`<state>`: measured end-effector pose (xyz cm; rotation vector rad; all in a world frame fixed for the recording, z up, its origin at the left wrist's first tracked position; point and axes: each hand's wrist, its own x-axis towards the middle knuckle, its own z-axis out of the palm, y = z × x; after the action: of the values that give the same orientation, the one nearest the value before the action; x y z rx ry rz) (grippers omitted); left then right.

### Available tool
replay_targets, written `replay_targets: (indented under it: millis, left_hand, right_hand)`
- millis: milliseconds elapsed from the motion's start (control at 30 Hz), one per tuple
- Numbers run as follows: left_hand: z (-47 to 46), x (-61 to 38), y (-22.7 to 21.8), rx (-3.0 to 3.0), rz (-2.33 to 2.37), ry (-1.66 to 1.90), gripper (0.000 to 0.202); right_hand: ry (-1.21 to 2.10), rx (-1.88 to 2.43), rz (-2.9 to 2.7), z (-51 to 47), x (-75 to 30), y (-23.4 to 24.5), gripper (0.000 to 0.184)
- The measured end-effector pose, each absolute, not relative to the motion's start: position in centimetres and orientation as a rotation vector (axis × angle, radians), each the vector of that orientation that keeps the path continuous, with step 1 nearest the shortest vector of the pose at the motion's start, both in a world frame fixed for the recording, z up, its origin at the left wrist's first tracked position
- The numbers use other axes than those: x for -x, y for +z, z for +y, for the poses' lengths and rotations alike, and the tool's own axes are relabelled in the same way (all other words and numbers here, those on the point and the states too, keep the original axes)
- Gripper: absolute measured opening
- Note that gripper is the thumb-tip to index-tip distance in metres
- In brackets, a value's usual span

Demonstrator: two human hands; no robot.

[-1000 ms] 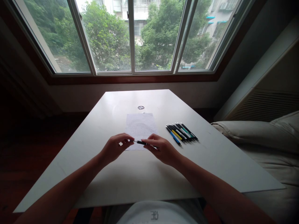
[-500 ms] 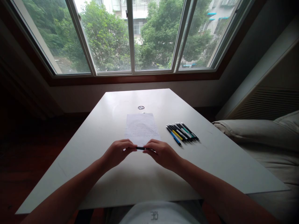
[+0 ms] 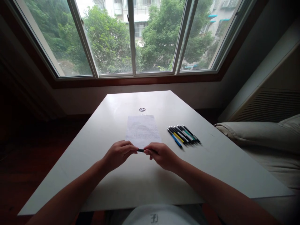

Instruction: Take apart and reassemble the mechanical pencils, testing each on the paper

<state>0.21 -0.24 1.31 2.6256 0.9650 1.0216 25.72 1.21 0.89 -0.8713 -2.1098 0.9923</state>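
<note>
1. Two hands meet over the near middle of the white table (image 3: 98,131). The left hand (image 3: 118,154) comes in from the lower left, forearm stretched across the table edge, fingers curled and pinched on the left end of a black pen (image 3: 140,150).
2. The black pen lies level between the hands, just above the near edge of a sheet of paper (image 3: 142,129).
3. The right hand (image 3: 161,155) clamps the pen's right end, knuckles up, covering most of the barrel.
4. Beyond the sheet sits a small round mark (image 3: 142,109) on the table. A row of pens (image 3: 182,135) lies side by side to the right, clear of the hands. A pale cushion (image 3: 257,132) sits farther right.
5. The sheet bears lines of writing too small to read.
</note>
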Motion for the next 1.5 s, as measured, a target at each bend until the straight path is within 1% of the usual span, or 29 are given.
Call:
replay_targets:
  millis: [167, 300, 400, 433, 533, 600, 867, 1067, 1133, 1233, 1367, 1500]
  left_hand:
    - [-0.3, -0.4, 1.0, -2.599, 0.983, 0.968, 0.015]
    - [-0.4, -0.8, 1.0, -2.540, 0.984, 0.957, 0.017]
    - [-0.5, -0.9, 1.2, -2.480, 0.981, 0.963, 0.017]
    - [-0.5, -0.9, 1.3, -2.470, 0.981, 0.973, 0.016]
    - [-0.7, -0.9, 1.5, -2.483, 0.980, 1.009, 0.014]
    - [-0.8, -0.8, 1.6, -2.505, 0.984, 1.016, 0.013]
    - [-0.8, -0.4, 1.3, -2.670, 0.951, 0.986, 0.016]
    - [-0.8, -0.6, 1.4, -2.732, 0.929, 0.924, 0.018]
    - [-0.8, -0.7, 1.3, -2.712, 0.930, 0.896, 0.020]
    - [-0.8, -0.8, 1.1, -2.676, 0.972, 0.900, 0.022]
    - [-0.5, -0.9, 0.7, -2.694, 0.995, 0.907, 0.020]
    - [-0.5, -1.0, 0.5, -2.725, 0.943, 0.868, 0.021]
  right_hand:
    - [0.779, 0.790, -2.211, 1.0, -25.9, 1.0, 0.020]
    - [0.777, 0.777, -2.184, 0.6, -25.8, 1.1, 0.017]
    - [0.801, 0.760, -2.130, 0.2, -25.7, 1.1, 0.027]
    - [0.793, 0.746, -2.121, 0.1, -25.6, 1.0, 0.026]
    - [0.761, 0.710, -2.094, 0.1, -25.5, 0.9, 0.012]
    - [0.777, 0.711, -2.058, 0.1, -25.4, 0.8, 0.009]
    - [0.962, 0.749, -2.044, 0.7, -25.5, 0.8, 0.018]
    - [1.177, 0.815, -2.051, 0.8, -25.4, 0.5, 0.026]
    - [1.140, 0.830, -2.078, 0.7, -25.4, 0.4, 0.027]
    - [0.999, 0.841, -2.107, 0.6, -25.5, 0.4, 0.032]
    - [0.902, 0.858, -2.110, 0.8, -25.8, 0.5, 0.015]
    - [0.900, 0.844, -2.192, 1.3, -26.1, 0.6, 0.012]
